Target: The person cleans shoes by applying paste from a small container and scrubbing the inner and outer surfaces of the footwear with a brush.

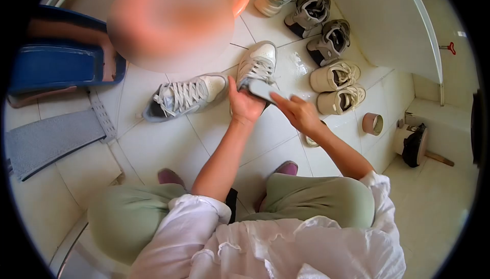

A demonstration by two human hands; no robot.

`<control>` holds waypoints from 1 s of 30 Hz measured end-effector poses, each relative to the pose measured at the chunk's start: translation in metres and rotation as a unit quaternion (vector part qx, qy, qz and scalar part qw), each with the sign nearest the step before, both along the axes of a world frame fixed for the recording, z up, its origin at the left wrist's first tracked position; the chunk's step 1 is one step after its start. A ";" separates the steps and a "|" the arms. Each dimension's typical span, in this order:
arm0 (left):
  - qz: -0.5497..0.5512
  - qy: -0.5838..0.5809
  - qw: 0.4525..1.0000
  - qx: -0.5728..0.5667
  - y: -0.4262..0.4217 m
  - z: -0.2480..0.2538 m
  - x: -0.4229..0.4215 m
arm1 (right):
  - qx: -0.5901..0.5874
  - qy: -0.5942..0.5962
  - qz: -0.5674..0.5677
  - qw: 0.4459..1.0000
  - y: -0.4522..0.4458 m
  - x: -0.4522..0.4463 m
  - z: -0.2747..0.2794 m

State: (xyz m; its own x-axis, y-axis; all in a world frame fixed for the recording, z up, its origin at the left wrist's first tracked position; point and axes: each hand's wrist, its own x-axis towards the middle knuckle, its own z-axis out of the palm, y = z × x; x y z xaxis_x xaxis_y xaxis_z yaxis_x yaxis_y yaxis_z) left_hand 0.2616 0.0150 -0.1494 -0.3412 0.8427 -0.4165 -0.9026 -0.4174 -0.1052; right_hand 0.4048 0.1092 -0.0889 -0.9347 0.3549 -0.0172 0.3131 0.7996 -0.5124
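My left hand (244, 103) is turned palm up at the heel end of a white and grey sneaker (260, 62), its thumb along the side; its fingers are partly hidden. In my right hand (301, 115) is a pale, flat object with a rounded end (263, 91), held over the sneaker's heel end with the index finger stretched along it. Its underside is hidden, and its kind does not show. The matching sneaker (186, 95) rests on the tiles to the left, laces uppermost and toe towards my left hand.
Orange basins (173, 23) stand ahead, blurred in part. At left are a blue tub (58, 67) and a grey mat (56, 138). Dark-grey sneakers (329, 44) and cream shoes (339, 92) line the right side, before a white panel (393, 18). A roll of tape (372, 124) lies nearer.
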 end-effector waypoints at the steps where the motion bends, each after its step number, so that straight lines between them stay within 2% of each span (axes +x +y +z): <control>1: -0.012 -0.010 1.000 0.014 0.001 -0.006 0.001 | 0.002 0.004 0.000 1.000 0.002 0.005 -0.002; 3: -0.005 0.009 1.000 -0.023 0.007 -0.013 0.010 | -0.003 -0.001 -0.025 1.000 0.004 0.015 -0.007; 6: 0.013 0.126 0.990 -0.063 0.006 0.001 0.019 | 0.038 0.042 -0.014 0.998 -0.004 -0.035 -0.008; 7: 0.010 0.130 0.989 -0.062 0.005 0.000 0.016 | 0.047 0.056 -0.005 0.997 -0.004 -0.044 -0.010; 10: -0.006 0.052 0.998 0.023 0.002 -0.002 0.004 | 0.047 0.045 0.012 0.998 0.000 -0.019 -0.012; 13: -0.005 0.058 0.998 -0.019 0.008 -0.008 0.013 | 0.076 -0.006 0.009 0.997 0.002 0.007 -0.006; 14: 0.002 0.092 0.995 -0.029 0.011 -0.011 0.021 | 0.110 -0.034 -0.004 0.993 0.010 0.002 -0.013; 15: -0.014 0.086 0.995 -0.052 0.011 -0.014 0.023 | 0.058 -0.002 -0.043 0.997 0.017 -0.009 -0.016; 17: -0.007 0.091 0.995 -0.033 0.013 -0.010 0.024 | 0.065 0.033 -0.094 0.993 0.036 -0.032 -0.031; 19: 0.000 0.072 0.997 -0.021 0.014 -0.016 0.023 | 0.056 0.013 -0.136 0.989 0.058 -0.042 -0.042; 21: 0.008 0.050 0.999 -0.011 0.013 -0.021 0.019 | 0.057 0.029 -0.113 0.992 0.062 -0.042 -0.048; 25: 0.004 0.012 0.997 -0.070 0.014 -0.040 0.032 | 0.068 -0.029 -0.063 0.995 0.044 -0.030 -0.026; 27: -0.014 0.039 0.986 -0.160 0.015 -0.049 0.047 | 0.181 -0.036 -0.027 0.982 0.063 -0.019 -0.041; 28: 0.003 0.033 0.978 -0.207 0.016 -0.043 0.056 | 0.201 -0.066 -0.064 0.975 0.078 -0.023 -0.040; 29: 0.003 0.031 0.978 -0.207 0.016 -0.039 0.062 | 0.230 -0.087 -0.090 0.965 0.096 -0.025 -0.037; 30: -0.039 0.189 0.944 -0.267 0.015 -0.042 0.068 | 0.222 -0.115 -0.100 0.963 0.113 -0.028 -0.036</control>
